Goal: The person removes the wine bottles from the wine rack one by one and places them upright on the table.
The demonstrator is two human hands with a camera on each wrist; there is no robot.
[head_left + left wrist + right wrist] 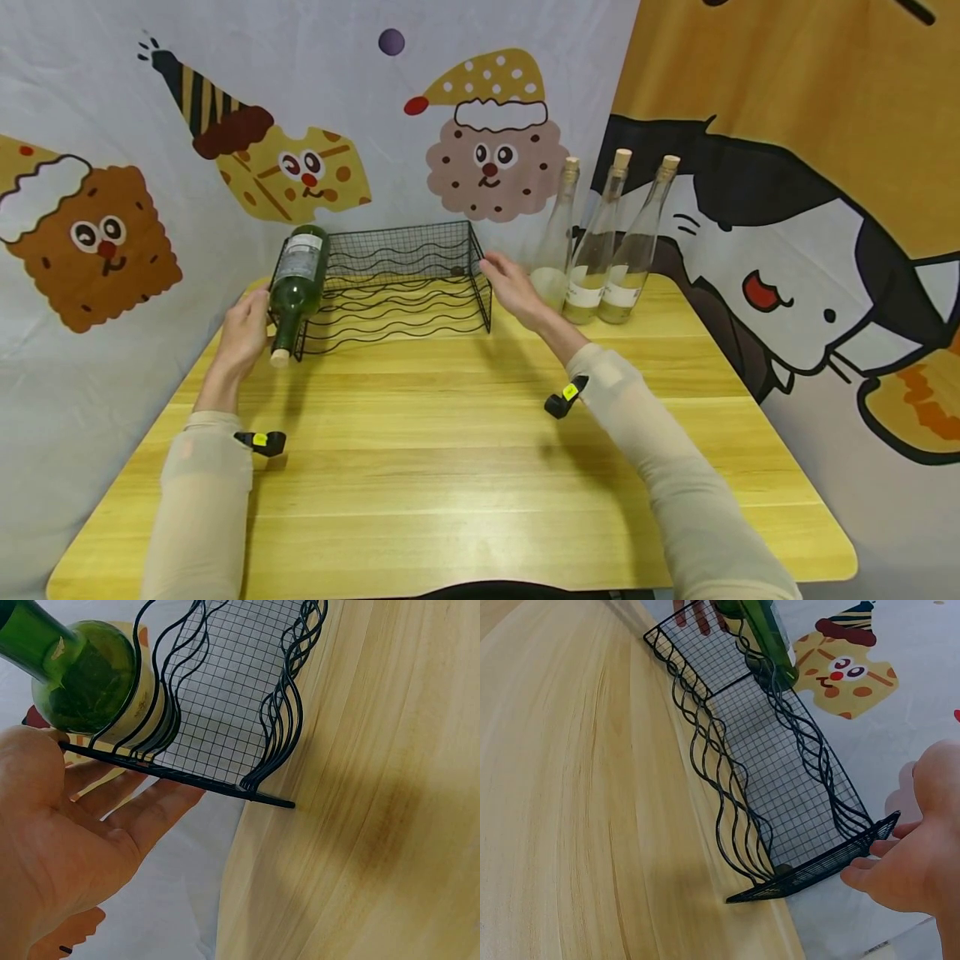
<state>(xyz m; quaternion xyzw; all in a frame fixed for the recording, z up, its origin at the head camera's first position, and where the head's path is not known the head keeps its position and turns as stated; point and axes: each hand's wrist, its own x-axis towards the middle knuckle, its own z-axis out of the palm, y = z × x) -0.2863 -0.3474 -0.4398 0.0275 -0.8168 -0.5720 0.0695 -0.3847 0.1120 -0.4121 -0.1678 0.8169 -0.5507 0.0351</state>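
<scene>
A black wire bottle rack [405, 250] with wavy shelves and mesh panels stands on the wooden table. On its upper tier, at the left end, lies a green glass bottle [300, 265], its corked neck facing forward. My left hand [246, 329] touches the rack's left side panel. Its fingers [142, 814] stretch along the outside of that panel, near the bottle. Against the right end panel [817, 870] rest the fingertips of my right hand [513, 287], fingers fairly straight. Neither hand holds the bottle.
Three clear corked bottles [588, 267] stand upright to the right of the rack, close to my right hand. Behind the table [450, 467] hangs a cloth backdrop [315, 100] with cartoon figures. The table's left edge runs near my left forearm.
</scene>
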